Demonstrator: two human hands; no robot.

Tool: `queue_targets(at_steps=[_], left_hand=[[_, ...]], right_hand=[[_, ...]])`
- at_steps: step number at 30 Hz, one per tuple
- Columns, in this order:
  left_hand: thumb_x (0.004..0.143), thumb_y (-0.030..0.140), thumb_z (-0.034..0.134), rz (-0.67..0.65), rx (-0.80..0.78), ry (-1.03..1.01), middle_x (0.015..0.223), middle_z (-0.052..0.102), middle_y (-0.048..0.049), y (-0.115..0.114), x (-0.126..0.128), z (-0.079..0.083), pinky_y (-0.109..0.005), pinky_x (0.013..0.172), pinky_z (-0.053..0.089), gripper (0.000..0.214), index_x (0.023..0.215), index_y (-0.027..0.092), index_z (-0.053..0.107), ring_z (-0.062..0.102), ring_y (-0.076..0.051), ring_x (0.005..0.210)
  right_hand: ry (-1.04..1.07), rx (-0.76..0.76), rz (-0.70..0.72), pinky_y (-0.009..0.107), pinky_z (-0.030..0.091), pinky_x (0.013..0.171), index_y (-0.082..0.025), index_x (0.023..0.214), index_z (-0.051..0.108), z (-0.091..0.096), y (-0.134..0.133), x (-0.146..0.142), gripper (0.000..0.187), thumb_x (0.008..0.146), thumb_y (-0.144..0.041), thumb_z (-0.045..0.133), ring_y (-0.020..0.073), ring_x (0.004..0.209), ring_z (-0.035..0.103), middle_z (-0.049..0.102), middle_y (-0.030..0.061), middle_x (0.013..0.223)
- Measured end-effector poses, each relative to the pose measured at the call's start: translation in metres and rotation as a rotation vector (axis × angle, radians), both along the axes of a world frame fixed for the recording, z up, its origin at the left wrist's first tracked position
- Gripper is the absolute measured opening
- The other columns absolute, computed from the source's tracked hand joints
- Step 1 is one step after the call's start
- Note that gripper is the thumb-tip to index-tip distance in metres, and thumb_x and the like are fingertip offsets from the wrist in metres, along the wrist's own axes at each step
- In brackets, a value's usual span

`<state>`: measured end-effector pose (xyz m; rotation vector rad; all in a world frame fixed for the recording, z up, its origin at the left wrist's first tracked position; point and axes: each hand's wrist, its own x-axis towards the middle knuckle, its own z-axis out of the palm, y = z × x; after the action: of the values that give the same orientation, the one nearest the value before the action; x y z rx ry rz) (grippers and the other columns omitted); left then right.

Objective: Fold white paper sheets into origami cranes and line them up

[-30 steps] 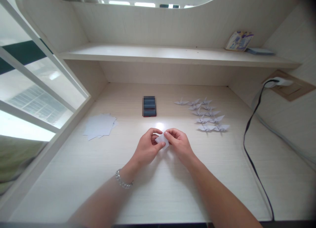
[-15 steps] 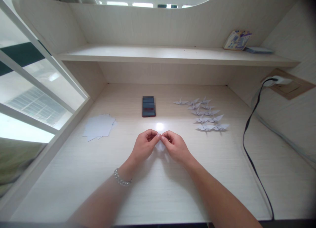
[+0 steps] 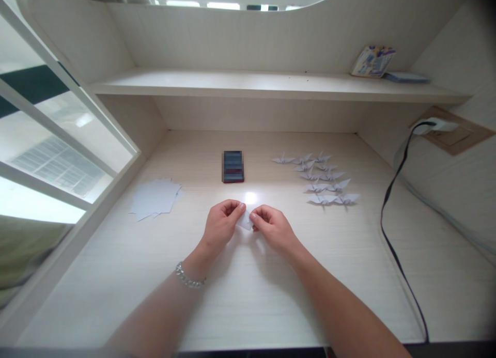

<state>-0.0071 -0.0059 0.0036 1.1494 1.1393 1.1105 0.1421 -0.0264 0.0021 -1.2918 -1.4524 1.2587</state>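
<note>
A small folded piece of white paper (image 3: 245, 221) is pinched between my two hands above the desk. My left hand (image 3: 221, 223), with a bracelet (image 3: 189, 277) at its wrist, grips the paper's upper left with thumb and fingers. On the other side my right hand (image 3: 273, 226) pinches the right edge, its fingers curled. The folds are too small to make out. Several white paper cranes (image 3: 325, 187) stand in rows to the right, beyond my right hand. Off to the left lies a loose stack of white paper sheets (image 3: 155, 198).
A phone (image 3: 233, 167) lies on the desk (image 3: 232, 316) beyond my hands. From a wall socket (image 3: 451, 130) a black cable (image 3: 387, 229) runs down the right side. The shelf (image 3: 232, 81) above holds a colourful box (image 3: 372, 62) and a flat blue item (image 3: 405, 78).
My left hand has shifted slightly left, away from the right, so the fingertips are now apart. More of the folded paper shows between them, and it is tilted differently.
</note>
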Motion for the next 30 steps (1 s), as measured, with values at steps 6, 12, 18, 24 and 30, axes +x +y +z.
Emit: queue_targets(at_steps=[6,12,18,24,30], left_hand=[[0.069,0.036,0.068,0.031,-0.036,-0.049,0.066,0.061,-0.0009,0.0025,-0.0027,-0.003,-0.022,0.055,0.041,0.023,0.073,0.014,0.064,0.053,-0.011,0.057],[0.071,0.035,0.067,0.008,-0.036,-0.092,0.066,0.06,-0.0014,0.0038,-0.0038,-0.0047,-0.023,0.055,0.041,0.023,0.072,0.013,0.064,0.053,-0.011,0.058],[0.071,0.036,0.067,-0.049,-0.043,-0.061,0.07,0.062,-0.0026,0.0014,-0.0035,-0.0002,-0.023,0.057,0.043,0.023,0.074,0.013,0.065,0.054,-0.012,0.061],[0.073,0.035,0.065,-0.11,0.014,0.074,0.069,0.061,-0.0024,0.002,-0.0064,0.003,-0.023,0.057,0.042,0.022,0.073,0.013,0.064,0.053,-0.012,0.062],[0.075,0.035,0.062,-0.16,0.08,0.16,0.069,0.06,-0.0023,-0.0044,-0.0002,0.0025,-0.022,0.058,0.041,0.021,0.072,0.014,0.064,0.052,-0.013,0.064]], right_hand=[[-0.01,-0.034,0.014,0.025,0.041,0.06,-0.017,0.072,0.056,0.0013,0.0009,0.0015,0.017,0.081,-0.031,0.051,0.013,0.06,0.054,0.058,-0.0003,0.064],[0.003,-0.027,0.026,0.024,0.039,0.057,-0.018,0.071,0.056,0.0007,0.0012,0.0021,0.015,0.079,-0.029,0.052,0.0123,0.058,0.051,0.056,-0.0014,0.063],[0.015,-0.003,0.008,0.024,0.039,0.058,-0.017,0.072,0.058,-0.001,0.0011,0.0017,0.014,0.079,-0.03,0.053,0.013,0.062,0.052,0.058,-0.0005,0.066],[0.017,0.016,-0.008,0.024,0.039,0.057,-0.017,0.071,0.058,-0.0007,0.0011,0.0013,0.014,0.077,-0.028,0.055,0.0123,0.061,0.05,0.056,-0.0011,0.065],[0.007,-0.009,-0.038,0.024,0.036,0.054,-0.016,0.068,0.058,0.002,0.0017,0.0009,0.013,0.075,-0.027,0.053,0.0122,0.059,0.048,0.054,-0.0017,0.063]])
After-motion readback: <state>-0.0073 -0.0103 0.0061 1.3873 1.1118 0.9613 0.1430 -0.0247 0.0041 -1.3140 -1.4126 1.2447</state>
